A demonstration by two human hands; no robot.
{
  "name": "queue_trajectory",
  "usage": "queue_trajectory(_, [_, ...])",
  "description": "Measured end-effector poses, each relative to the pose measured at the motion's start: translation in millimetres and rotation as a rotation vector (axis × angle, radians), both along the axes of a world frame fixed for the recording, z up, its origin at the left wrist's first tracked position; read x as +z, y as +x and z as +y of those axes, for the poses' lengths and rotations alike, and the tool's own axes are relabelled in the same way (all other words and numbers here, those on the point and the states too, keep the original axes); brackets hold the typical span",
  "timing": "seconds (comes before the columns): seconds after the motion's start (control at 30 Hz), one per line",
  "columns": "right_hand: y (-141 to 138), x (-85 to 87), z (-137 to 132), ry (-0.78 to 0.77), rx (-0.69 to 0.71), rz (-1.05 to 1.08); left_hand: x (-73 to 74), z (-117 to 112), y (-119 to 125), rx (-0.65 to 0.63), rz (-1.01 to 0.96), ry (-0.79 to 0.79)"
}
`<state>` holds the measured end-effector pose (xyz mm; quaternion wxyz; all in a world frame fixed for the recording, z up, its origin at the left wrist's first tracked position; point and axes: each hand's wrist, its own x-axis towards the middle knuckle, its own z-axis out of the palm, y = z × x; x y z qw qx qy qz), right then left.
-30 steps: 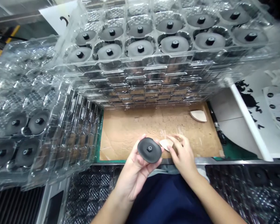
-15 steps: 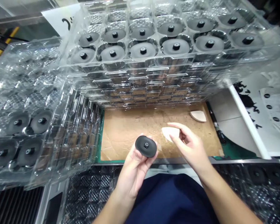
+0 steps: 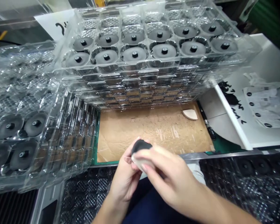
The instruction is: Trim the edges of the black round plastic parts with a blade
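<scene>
Low over the front edge of the cardboard, my left hand (image 3: pixel 126 174) is closed around a round black disc (image 3: pixel 140 145). My right hand (image 3: pixel 168 174) pinches a white, wedge-shaped pad (image 3: pixel 143 164) and holds it against the disc's near side. The right fingers cover much of the disc, so its central stub is hidden. A second pale wedge-shaped pad (image 3: pixel 190 114) lies on the brown cardboard (image 3: pixel 121 130), toward its far right corner.
Clear plastic trays (image 3: pixel 140 70) stand stacked behind the cardboard, with several black discs in the top one. Another tray stack (image 3: pixel 37 102) rises on the left. A black marker (image 3: pixel 207 123) lies along the right side. Labels and black scraps (image 3: pixel 232 99) lie on a white surface.
My right hand has moved left and brought the white pad from over the cardboard onto the black disc. My left hand has shifted slightly left and down. The view has turned a little.
</scene>
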<state>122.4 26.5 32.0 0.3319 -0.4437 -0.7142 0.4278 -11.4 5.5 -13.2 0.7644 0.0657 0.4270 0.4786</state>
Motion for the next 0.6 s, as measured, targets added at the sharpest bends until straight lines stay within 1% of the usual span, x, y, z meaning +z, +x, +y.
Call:
queue_trajectory(0.03, [1.3, 2.1, -1.2, -0.059, 0.059, 0.000, 1.0, 0.0, 0.1, -0.002, 0.001, 0.001])
queue_trajectory(0.07, [2.0, 4.0, -1.3, -0.090, 0.079, -0.011, 1.6, -0.1, 0.9, -0.011, -0.003, 0.005])
queue_trajectory(0.1, [1.8, 5.3, -0.4, -0.078, 0.053, -0.027, 1.9, -0.3, 2.2, -0.023, -0.011, 0.013])
queue_trajectory(0.17, [-0.2, 6.0, 1.9, 0.047, -0.070, -0.044, 2.8, -0.8, 5.2, -0.057, -0.030, 0.027])
queue_trajectory(0.2, [-0.7, 5.8, 2.3, 0.108, -0.107, -0.035, 3.6, -1.2, 6.2, -0.068, -0.038, 0.031])
queue_trajectory(0.23, [-0.1, 5.6, 1.7, 0.135, -0.110, -0.018, 4.7, -1.5, 6.6, -0.072, -0.043, 0.033])
queue_trajectory(0.27, [2.4, 5.6, 0.1, 0.121, -0.072, 0.000, 5.9, -1.9, 6.3, -0.075, -0.045, 0.031])
queue_trajectory(0.33, [12.8, 6.9, -4.9, 0.014, 0.055, 0.004, 8.3, -2.7, 4.7, -0.078, -0.046, 0.026])
queue_trajectory(0.37, [19.7, 8.0, -7.6, -0.039, 0.087, -0.019, 9.3, -2.9, 4.1, -0.079, -0.049, 0.030])
queue_trajectory(0.4, [26.6, 9.3, -10.3, -0.067, 0.085, -0.059, 10.0, -3.0, 3.9, -0.082, -0.055, 0.038])
queue_trajectory(0.43, [32.6, 10.6, -12.8, -0.068, 0.063, -0.105, 10.6, -2.9, 4.4, -0.081, -0.061, 0.049])
queue_trajectory(0.5, [39.2, 13.2, -17.6, -0.017, -0.007, -0.180, 12.1, -2.1, 7.0, -0.071, -0.065, 0.070])
queue_trajectory(0.6, [35.2, 15.9, -23.5, 0.139, -0.106, -0.230, 15.7, -0.6, 11.0, -0.053, -0.054, 0.098])
